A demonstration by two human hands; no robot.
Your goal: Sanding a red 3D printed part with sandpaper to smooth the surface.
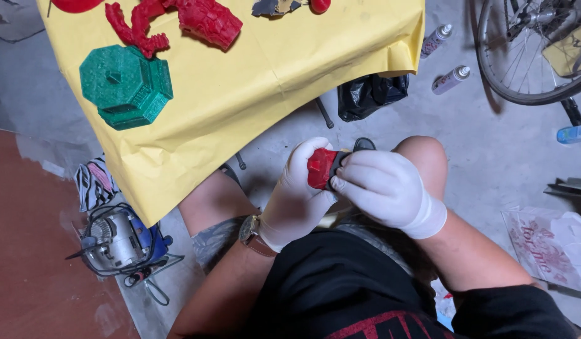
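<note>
Together, the gloved left hand [296,194] and right hand [381,188] pinched a red part [320,168] above the knees; it looked light, stiff, best gripped by its edges.

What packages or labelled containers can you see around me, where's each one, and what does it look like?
Spray cans: two on the floor, upper right, slim, pale with printed labels.
Plastic bag: floor, right, flat, whitish with pink print.
Bottle: right edge, lying down, pale blue label.
Black bag: under the yellow sheet, crumpled.
</note>
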